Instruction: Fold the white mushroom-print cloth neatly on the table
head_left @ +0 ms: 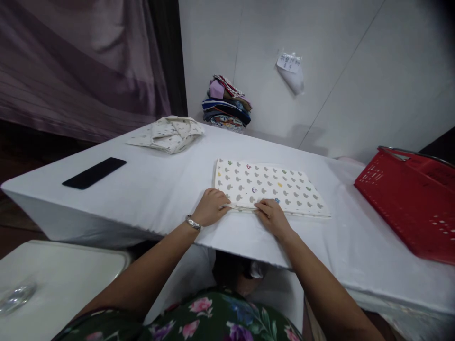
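Note:
A white cloth printed with small grey mushroom-like shapes and a few coloured ones (266, 182) lies folded into a flat rectangle on the table. My left hand (212, 207) pinches its near left corner, fingers closed on the layered edge. Along the same near edge, left of its middle, my right hand (272, 217) grips the cloth between thumb and fingers. The layers show as thin lines between the two hands. A second white patterned cloth (174, 134) sits loosely bunched at the far left of the table.
A black flat slab (95, 173) lies on the white-covered table (170, 189) at left. The red basket (408, 199) stands at right. Folded clothes (227, 104) are stacked by the wall. A white stool-like surface (64, 279) is at lower left.

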The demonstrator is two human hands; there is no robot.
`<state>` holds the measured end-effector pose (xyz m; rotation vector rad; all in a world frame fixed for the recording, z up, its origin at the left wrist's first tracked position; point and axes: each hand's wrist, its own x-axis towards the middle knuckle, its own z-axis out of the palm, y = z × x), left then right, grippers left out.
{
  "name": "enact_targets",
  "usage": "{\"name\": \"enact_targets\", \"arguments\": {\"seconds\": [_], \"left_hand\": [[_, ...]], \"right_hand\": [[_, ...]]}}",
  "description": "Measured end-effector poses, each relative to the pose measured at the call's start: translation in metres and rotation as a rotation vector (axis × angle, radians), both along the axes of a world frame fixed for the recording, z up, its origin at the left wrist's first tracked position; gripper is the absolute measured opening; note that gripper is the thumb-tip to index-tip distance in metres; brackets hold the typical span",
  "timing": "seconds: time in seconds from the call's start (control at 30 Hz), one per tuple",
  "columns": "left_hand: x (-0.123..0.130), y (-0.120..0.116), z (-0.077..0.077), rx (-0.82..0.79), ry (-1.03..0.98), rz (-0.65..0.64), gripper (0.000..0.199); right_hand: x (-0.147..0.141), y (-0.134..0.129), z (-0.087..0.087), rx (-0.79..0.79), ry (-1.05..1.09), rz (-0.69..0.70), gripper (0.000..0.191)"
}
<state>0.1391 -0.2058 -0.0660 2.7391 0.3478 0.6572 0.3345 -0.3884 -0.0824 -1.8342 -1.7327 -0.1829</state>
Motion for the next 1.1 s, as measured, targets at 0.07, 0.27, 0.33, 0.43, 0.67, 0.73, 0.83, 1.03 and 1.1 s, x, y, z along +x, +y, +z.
{"name": "enact_targets", "arguments": {"seconds": [0.07, 0.27, 0.33, 0.43, 0.67, 0.73, 0.83, 1.03, 1.1], "left_hand": [[-0.0006, 0.0007, 0.0, 0.004, -0.002, -0.01, 0.017], [-0.001, 0.0011, 0.0005, -0.036, -0.039, -0.017, 0.023], [-0.0007, 0.0006, 0.0012, -0.036, -0.052, -0.012, 0.022], [0.0, -0.0004, 0.0026, -0.033, -0.047, 0.009, 0.023], [0.0011, -0.0006, 0.0022, -0.061, -0.05, 0.028, 0.021], [0.001, 0.0, 0.0016, -0.062, -0.047, 0.029, 0.021], [0.0007, 0.0009, 0.0013, -0.054, -0.039, 0.027, 0.021], [0.0002, 0.0019, -0.0016, -0.062, -0.069, 0.028, 0.023], [0.0, 0.0021, -0.0036, -0.062, -0.08, 0.027, 0.021]], "right_hand": [[0.0011, -0.0007, -0.0004, 0.021, 0.024, 0.006, 0.025], [0.0027, -0.0007, -0.0022, 0.066, 0.056, -0.004, 0.024], [0.0022, 0.0, -0.0028, 0.09, 0.048, -0.027, 0.024], [0.0015, 0.0008, -0.0028, 0.089, 0.0, -0.053, 0.024], [0.0015, 0.0011, -0.0009, 0.035, -0.055, -0.034, 0.024], [0.0016, 0.0009, -0.0009, 0.029, -0.045, -0.024, 0.025], [0.0014, 0.001, -0.0011, 0.038, -0.015, -0.02, 0.025], [-0.0008, 0.0018, -0.0001, 0.054, 0.006, -0.049, 0.027], [-0.0012, 0.0018, -0.0008, 0.068, 0.009, -0.054, 0.026]]}}
